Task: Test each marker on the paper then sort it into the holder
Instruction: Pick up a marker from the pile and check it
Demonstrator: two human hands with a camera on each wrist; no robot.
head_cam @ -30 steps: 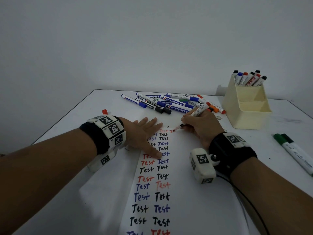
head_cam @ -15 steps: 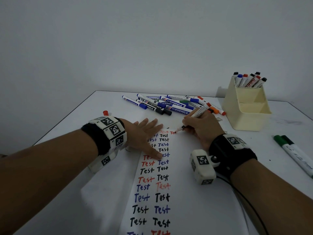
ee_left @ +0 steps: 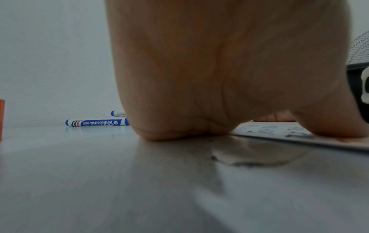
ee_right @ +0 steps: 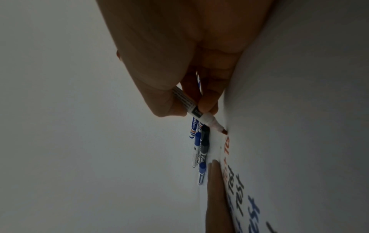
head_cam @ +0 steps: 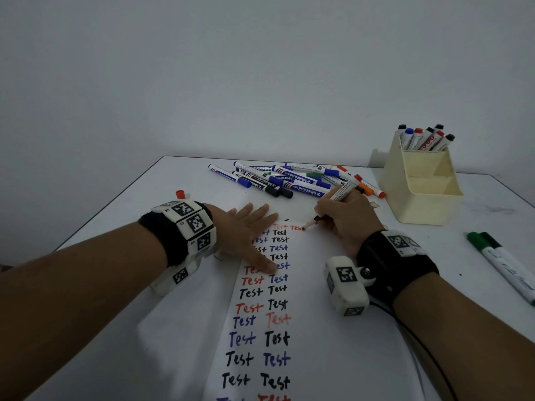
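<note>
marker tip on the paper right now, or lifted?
Touching. In the right wrist view the red marker tip meets the paper at the end of the red lettering, no gap visible; right hand grips it.

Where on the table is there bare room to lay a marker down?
Bare table shows between the holder and the green markers, and left of the left hand past the orange cap. Crowded: the marker pile behind the paper.
</note>
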